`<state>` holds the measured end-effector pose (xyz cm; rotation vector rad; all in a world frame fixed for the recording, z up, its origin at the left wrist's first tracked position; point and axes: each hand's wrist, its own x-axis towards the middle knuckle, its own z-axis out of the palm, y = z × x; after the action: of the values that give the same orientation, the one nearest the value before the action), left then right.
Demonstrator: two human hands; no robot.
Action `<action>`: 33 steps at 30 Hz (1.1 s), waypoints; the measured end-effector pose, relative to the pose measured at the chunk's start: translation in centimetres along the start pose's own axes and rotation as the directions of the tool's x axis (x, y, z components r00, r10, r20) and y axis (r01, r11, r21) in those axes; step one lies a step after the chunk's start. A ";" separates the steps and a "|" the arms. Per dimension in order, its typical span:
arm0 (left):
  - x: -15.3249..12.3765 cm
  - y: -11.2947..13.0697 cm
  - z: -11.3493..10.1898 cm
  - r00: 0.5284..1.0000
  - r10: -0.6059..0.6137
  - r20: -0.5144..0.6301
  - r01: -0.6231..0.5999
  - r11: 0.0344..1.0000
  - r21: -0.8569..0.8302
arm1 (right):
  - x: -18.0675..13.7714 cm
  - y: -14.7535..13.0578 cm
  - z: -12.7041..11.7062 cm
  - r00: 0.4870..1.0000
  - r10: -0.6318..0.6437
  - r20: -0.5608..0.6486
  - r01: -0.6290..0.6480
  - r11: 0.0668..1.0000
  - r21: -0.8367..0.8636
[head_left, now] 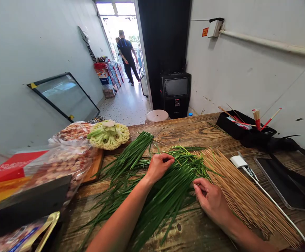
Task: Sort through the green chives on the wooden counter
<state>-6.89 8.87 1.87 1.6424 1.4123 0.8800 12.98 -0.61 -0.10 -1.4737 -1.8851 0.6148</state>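
On the left part of the wooden bench, plastic bags of food lie beside a cauliflower with its stem upward, and a wooden board shows partly under them. At the right are a black container with sticks, a white plug and a dark flat device; a white cable runs along the thin wooden skewers. Long green leaves lie in the middle, left of these skewers, and the left forearm covers some. Both hands are apart from each other, with fingers bent inward: the left hand is above the leaves, the right hand between leaves and skewers. I cannot tell whether their fingertips pinch something thin.
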 end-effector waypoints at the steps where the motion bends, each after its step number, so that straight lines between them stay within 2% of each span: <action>1: 0.0 0.0 0.0 1.000 0.003 -0.005 -0.003 1.000 0.001 | 0.0 0.1 0.0 1.000 0.005 0.005 -0.005 1.000 0.007; 7: -0.2 0.5 -0.1 1.000 0.027 -0.013 -0.026 0.999 0.036 | -0.1 0.3 0.2 1.000 0.004 -0.002 -0.004 1.000 0.013; 11: -0.4 0.7 0.0 0.996 0.086 0.020 -0.088 0.992 0.096 | 0.0 0.2 0.3 1.000 -0.002 -0.005 0.002 1.000 0.007; 14: -0.8 1.2 0.0 0.980 0.164 0.111 -0.179 0.974 0.137 | 0.1 0.2 0.4 1.000 -0.007 -0.013 0.007 1.000 -0.004; 18: -1.3 2.4 -0.9 0.929 0.214 0.303 -0.282 0.938 0.203 | 0.1 0.1 0.3 1.000 -0.026 -0.010 0.026 0.999 -0.042; 20: -1.2 2.8 -1.7 0.945 0.185 0.269 -0.256 0.932 0.258 | -0.3 -0.1 0.0 0.999 -0.046 -0.016 0.045 0.997 -0.055; 22: -0.9 2.7 -2.4 0.979 0.156 0.135 -0.192 0.925 0.329 | -1.0 -0.2 -0.3 0.998 -0.065 -0.011 0.064 0.996 -0.068; 24: -0.4 2.1 -2.6 0.989 0.147 0.027 -0.146 0.909 0.390 | -2.1 0.0 -0.5 0.997 -0.072 -0.015 0.070 0.994 -0.086; 26: 0.0 1.2 -2.3 0.987 0.158 0.039 -0.160 0.896 0.415 | -3.2 0.4 -0.6 0.996 -0.062 -0.056 0.056 0.993 -0.102; 30: 0.2 -0.1 -1.2 0.966 0.196 0.168 -0.251 0.866 0.432 | -4.5 1.5 -0.2 0.994 -0.008 -0.106 -0.001 0.997 -0.082; 33: 0.0 0.1 -1.0 0.963 0.216 0.160 -0.265 0.859 0.439 | -4.6 1.7 0.0 0.994 0.014 -0.109 -0.022 0.997 -0.074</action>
<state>-7.67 9.01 2.43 2.2284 1.4318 0.6059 14.82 -4.56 -2.27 -1.5422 -1.8303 0.4662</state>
